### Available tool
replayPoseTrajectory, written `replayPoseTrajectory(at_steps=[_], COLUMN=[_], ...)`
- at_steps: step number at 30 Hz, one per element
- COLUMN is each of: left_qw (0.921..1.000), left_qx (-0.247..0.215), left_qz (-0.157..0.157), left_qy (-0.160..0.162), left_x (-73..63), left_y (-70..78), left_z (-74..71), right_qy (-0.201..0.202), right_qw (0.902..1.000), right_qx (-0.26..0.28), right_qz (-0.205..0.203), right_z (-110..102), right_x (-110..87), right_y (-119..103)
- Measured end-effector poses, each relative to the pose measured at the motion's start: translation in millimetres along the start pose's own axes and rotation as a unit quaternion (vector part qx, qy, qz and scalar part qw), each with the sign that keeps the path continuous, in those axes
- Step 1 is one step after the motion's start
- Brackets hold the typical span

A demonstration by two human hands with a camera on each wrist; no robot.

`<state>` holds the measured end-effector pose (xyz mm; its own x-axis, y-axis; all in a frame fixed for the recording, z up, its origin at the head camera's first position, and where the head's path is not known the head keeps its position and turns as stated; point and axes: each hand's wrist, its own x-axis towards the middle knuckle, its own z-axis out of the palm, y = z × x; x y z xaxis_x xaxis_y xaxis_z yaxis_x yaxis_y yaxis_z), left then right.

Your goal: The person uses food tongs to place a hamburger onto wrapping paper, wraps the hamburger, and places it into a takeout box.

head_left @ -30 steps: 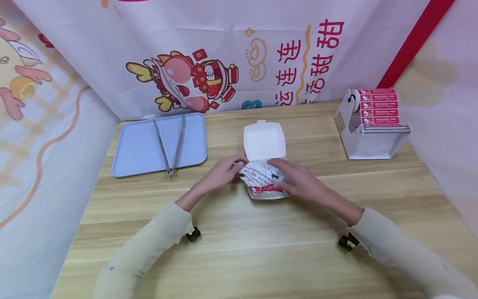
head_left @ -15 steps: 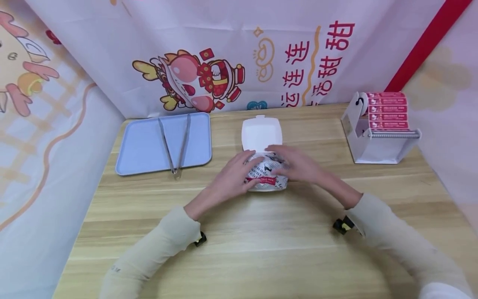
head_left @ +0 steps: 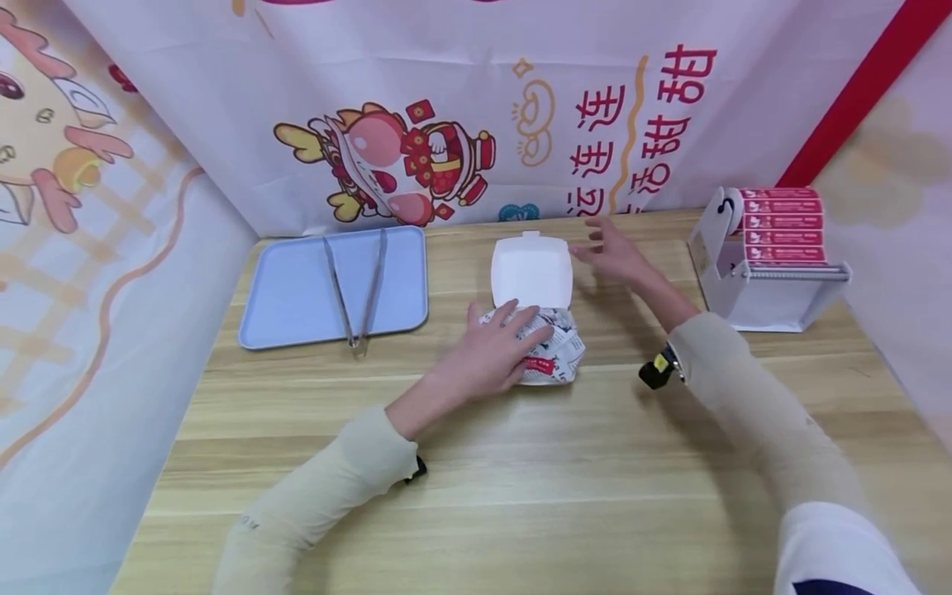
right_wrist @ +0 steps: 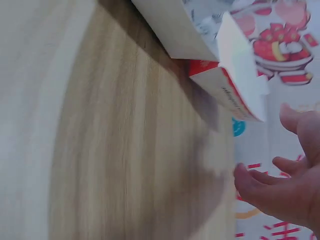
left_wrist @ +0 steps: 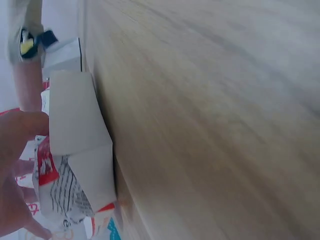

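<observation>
A small white clamshell box stands on the table in the head view, its lid [head_left: 531, 271] tipped back away from the person. Inside the base [left_wrist: 75, 117] sits a bundle in printed paper [head_left: 563, 351], with a red label; its contents are hidden. My left hand [head_left: 487, 351] rests on the paper's left part with fingers spread and fairly straight. Beside the lid's right edge, my right hand [head_left: 611, 252] is raised, apart from the box, fingers loosely extended and holding nothing. In the right wrist view that hand [right_wrist: 285, 182] is near the lid [right_wrist: 240, 70].
At the left lies a blue tray [head_left: 286, 289] with metal tongs [head_left: 344, 289] across it, their joined end over the near rim. A dispenser [head_left: 773, 293] with a roll of red labels [head_left: 784, 223] stands back right. A printed cloth [head_left: 446, 74] hangs behind the table.
My right hand has left the paper bundle and moved back and right beside the lid. My left hand went from the bundle's left side to lying over it.
</observation>
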<state>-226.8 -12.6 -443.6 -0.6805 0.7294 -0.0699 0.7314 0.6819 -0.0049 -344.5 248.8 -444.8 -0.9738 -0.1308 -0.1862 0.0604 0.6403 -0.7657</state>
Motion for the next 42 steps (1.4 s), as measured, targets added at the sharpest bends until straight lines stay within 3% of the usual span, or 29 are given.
replayPoseTrajectory(at_steps=[6,10,14,18,21,24,29,35,42], left_qw=[0.9991,0.9985,0.9982,0.9982,0.9981,0.9979,0.9983,0.9975,0.9958], left_qx=[0.010,0.022,0.020,0.021,0.023,0.026,0.023,0.041,0.057], left_qz=[0.040,0.050,0.053,0.053,0.054,0.054,0.047,0.042,0.040], left_qy=[0.002,0.011,0.020,0.019,0.019,0.022,0.023,0.039,0.060], left_x=[4.3,3.7,4.0,4.1,3.9,4.4,6.9,9.3,7.8], left_y=[4.4,4.4,4.4,4.4,3.8,2.9,1.5,1.6,2.7], left_z=[3.0,6.7,7.6,7.2,7.9,9.4,13.2,16.9,17.3], right_qy=[-0.050,-0.046,-0.035,-0.043,-0.035,-0.016,-0.009,-0.023,-0.039], right_qw=[0.9950,0.9933,0.9923,0.9879,0.9888,0.9900,0.9839,0.9714,0.9427], right_qx=[0.078,0.104,0.118,0.146,0.138,0.115,0.101,0.058,-0.035], right_qz=[0.037,0.020,-0.015,-0.031,-0.045,-0.080,-0.147,-0.229,-0.329], right_z=[14.3,19.4,16.0,8.3,4.9,3.9,1.8,6.3,17.9], right_x=[27.1,36.1,33.1,21.0,12.3,3.5,-21.2,-57.8,-90.4], right_y=[2.0,1.4,-1.7,-14.3,-22.5,-25.7,-34.7,-37.2,-32.2])
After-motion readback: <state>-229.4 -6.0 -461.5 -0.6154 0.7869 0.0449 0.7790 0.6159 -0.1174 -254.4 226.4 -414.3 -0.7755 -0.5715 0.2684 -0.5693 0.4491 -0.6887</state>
